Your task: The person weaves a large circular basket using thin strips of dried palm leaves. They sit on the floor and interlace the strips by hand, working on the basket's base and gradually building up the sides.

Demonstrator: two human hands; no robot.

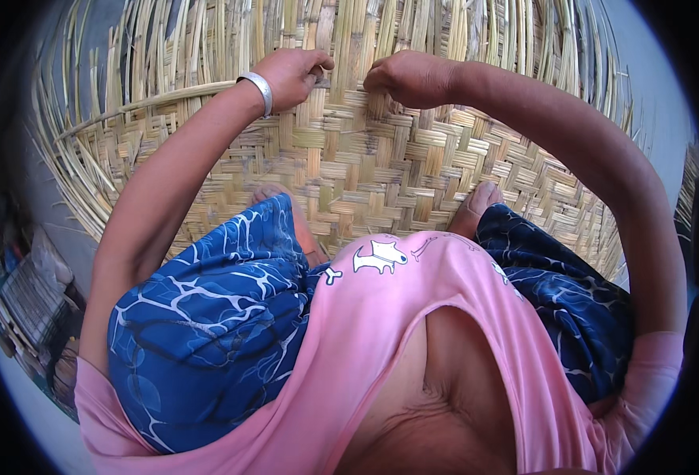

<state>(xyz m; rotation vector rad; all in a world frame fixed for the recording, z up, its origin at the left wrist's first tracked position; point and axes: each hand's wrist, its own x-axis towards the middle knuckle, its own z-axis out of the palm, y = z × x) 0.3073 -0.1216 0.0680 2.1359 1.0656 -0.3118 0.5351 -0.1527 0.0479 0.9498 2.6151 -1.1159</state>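
A large mat [357, 158] of flat, straw-coloured split strips, perhaps reed or cane, lies in front of me. Its near part is woven in a chevron pattern. My left hand [288, 77], with a silver bangle [261, 91] at the wrist, is closed low over the far part of the weave. A long crosswise strip bundle [155, 99] runs in from the left and passes out of sight at this wrist. A short gap to the right, my right hand [411, 79] is closed with its knuckles up and fingertips down at the strips. What either hand pinches is hidden.
Loose strip ends [183, 43] fan out beyond the weave at the far side and left. My bare feet [476, 207] rest on the mat's near part. Stacked flat items [33, 297] stand on the grey floor [658, 103] at the far left.
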